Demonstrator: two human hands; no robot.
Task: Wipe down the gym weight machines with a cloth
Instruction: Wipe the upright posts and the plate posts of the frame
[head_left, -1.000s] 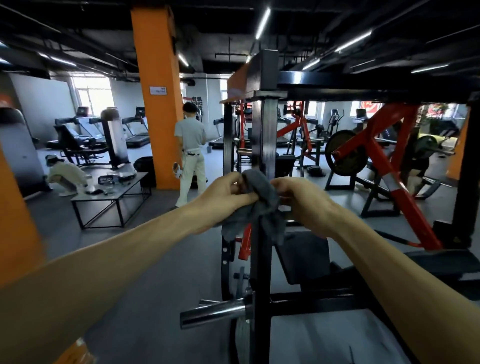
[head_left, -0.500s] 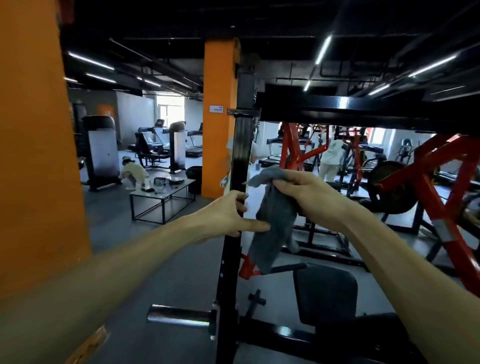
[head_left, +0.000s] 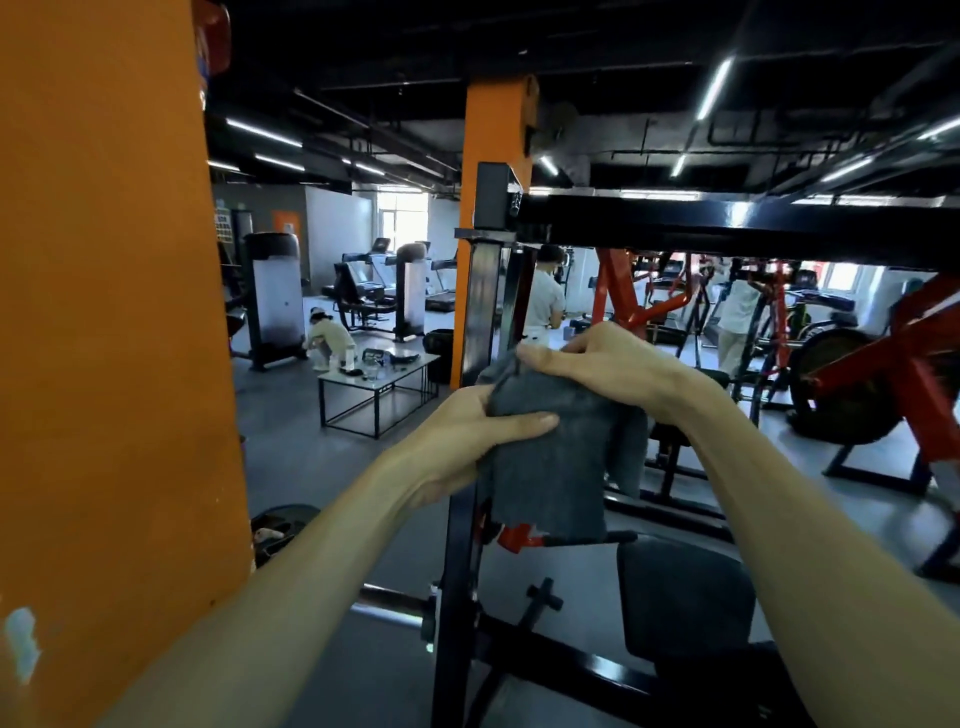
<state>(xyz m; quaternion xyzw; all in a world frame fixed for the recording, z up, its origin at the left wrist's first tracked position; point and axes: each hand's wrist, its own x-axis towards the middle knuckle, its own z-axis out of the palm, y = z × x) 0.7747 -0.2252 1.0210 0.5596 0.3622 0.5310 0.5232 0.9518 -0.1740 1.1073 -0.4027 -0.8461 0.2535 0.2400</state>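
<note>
— What is seen of the room?
— Grey gym flooring is seen under black ceiling beams lit by strip lights, with an orange pillar (head_left: 114, 312) close on the left and a low glass-topped table (head_left: 379, 373) further back. Red plate-loaded machines (head_left: 883, 374) are ranged on the right.

— Where is the cloth found?
— A grey cloth (head_left: 561, 441) is held up in front of the black upright post (head_left: 480, 322) of a weight machine, above its black seat pad (head_left: 685, 597). Whether the post is touched by it cannot be told.

— How is it gripped?
— Its left edge is pinched by the left hand (head_left: 467, 436), the thumb laid across the front. Its top edge is held by the curled fingers of the right hand (head_left: 608, 358), just above. Most of the cloth hangs below both hands, well under the black crossbeam (head_left: 727, 223).
</note>
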